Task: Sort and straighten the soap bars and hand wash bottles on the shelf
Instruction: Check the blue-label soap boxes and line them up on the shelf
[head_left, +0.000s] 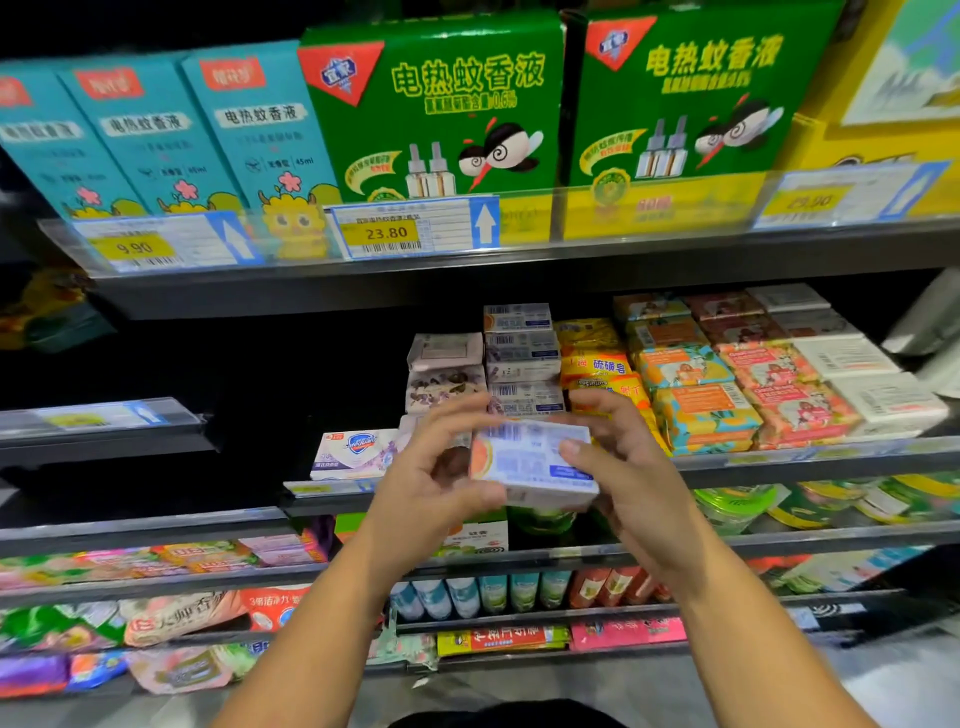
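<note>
Soap bar (530, 460) pinched btwn L hand (434, 470), R hand (621, 457).

The top shelf (519, 275) carries upright teal boxes (156, 140) at the left, two large green boxes (441, 114) beside them and a yellow box (883, 104) at the right. Price tags (387, 231) sit along its clear front rail. The soap shelf (831, 457) below holds stacked rows: lavender-printed boxes (445, 382), white-and-blue boxes (521, 343), yellow packs (592, 358), orange-and-teal bars (696, 400), pink bars (779, 384) and white bars (862, 374). A shield-marked white box (356, 452) lies at its front left. A lower shelf (519, 621) bears small bottles (431, 597).
</note>
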